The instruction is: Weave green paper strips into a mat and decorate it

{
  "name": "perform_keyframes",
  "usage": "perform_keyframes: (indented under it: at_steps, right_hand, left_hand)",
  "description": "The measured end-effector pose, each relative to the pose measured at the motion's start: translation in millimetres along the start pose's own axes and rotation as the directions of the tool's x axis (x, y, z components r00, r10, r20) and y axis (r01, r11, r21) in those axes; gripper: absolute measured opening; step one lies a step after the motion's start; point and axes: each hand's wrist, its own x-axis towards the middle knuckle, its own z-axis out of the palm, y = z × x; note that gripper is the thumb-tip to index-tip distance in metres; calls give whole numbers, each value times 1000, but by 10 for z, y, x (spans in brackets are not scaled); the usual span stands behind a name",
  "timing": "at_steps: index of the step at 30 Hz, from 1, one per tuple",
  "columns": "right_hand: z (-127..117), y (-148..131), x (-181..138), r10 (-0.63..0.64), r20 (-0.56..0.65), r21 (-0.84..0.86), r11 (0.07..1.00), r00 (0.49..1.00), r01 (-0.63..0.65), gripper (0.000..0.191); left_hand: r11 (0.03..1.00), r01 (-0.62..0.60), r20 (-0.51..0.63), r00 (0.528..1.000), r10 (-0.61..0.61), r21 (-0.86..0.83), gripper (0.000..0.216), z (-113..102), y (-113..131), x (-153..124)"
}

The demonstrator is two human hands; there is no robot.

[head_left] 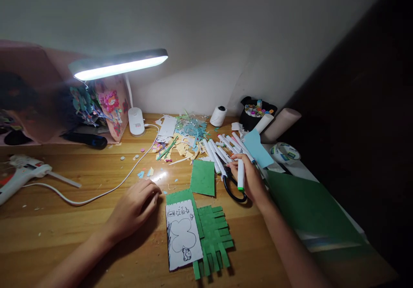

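Observation:
My right hand point(250, 176) holds a white marker point(241, 174) with a green end pointing toward me. Its fingertips reach over a pile of white markers point(215, 155) and black-handled scissors point(232, 189). Loosely curled on the tabletop, my left hand point(139, 202) shows nothing in its fingers. Between my hands lies a white card point(183, 236) with a clover outline and small black doodles, on top of green paper. Beside it is a woven mat of green paper strips point(214, 238). A green rectangle of paper point(202, 178) lies just behind.
A lit desk lamp point(136, 122) stands at the back, its white cable point(119, 187) crossing the table. Paper scraps point(183, 139) are heaped behind the markers. A glue gun point(24, 174) lies left. Thread spool point(218, 116), marker pouch point(258, 111), tape roll point(285, 152) and green sheet point(309, 206) are rightward.

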Motion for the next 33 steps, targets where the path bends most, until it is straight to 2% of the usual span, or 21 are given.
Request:
perform_keyframes:
  at_steps: [2, 6, 11, 15, 19, 22, 24, 26, 28, 30, 33]
  right_hand:
    - [12, 18, -10, -22, 12, -8, 1000, 1000, 22, 21]
    - [46, 102, 91, -51, -38, 19, 998, 998, 52, 23]
    - [161, 161, 594, -66, -28, -6, 998, 997, 66, 18]
    - [234, 102, 1013, -71, 11, -43, 996, 997, 72, 15]
    - [230, -70, 1104, -61, -8, 5, 998, 998, 61, 14]
    - [231, -335, 867, -57, -55, 103, 993, 997, 62, 19]
    - [281, -579, 562, -66, -12, 199, 978, 998, 67, 27]
    - [370, -836, 192, -96, 141, 314, 948, 985, 48, 27]
    - [475, -1053, -159, -136, 402, 580, 803, 905, -137, 32]
    - [564, -1187, -416, -180, 480, 677, 698, 859, -233, 35]
    - [620, -1231, -575, -211, 462, 696, 689, 862, -204, 28]
  left_hand:
    - [1000, -10, -7, 1000, 10, 14, 20, 11, -7, -3]
    - [1000, -3, -21, 1000, 3, 18, 20, 18, -1, 9]
    - [1000, -2, -34, 999, 2, 15, 21, 4, 11, 14]
    - [1000, 7, -53, 999, -6, 11, 19, -14, 37, 1]
    - [997, 37, -64, 997, -41, -71, 19, -25, 126, -14]
    - [969, 104, -75, 989, -124, -225, 22, -18, 251, -36]
    - [930, 146, -61, 982, -177, -338, 24, 0, 347, -54]
    - [883, 165, -16, 981, -191, -439, 29, 29, 433, -72]
    - [840, 165, 41, 985, -168, -517, 33, 65, 494, -87]
    - [807, 165, 87, 986, -141, -567, 35, 103, 524, -101]
    - [785, 189, 109, 982, -155, -590, 39, 140, 523, -120]
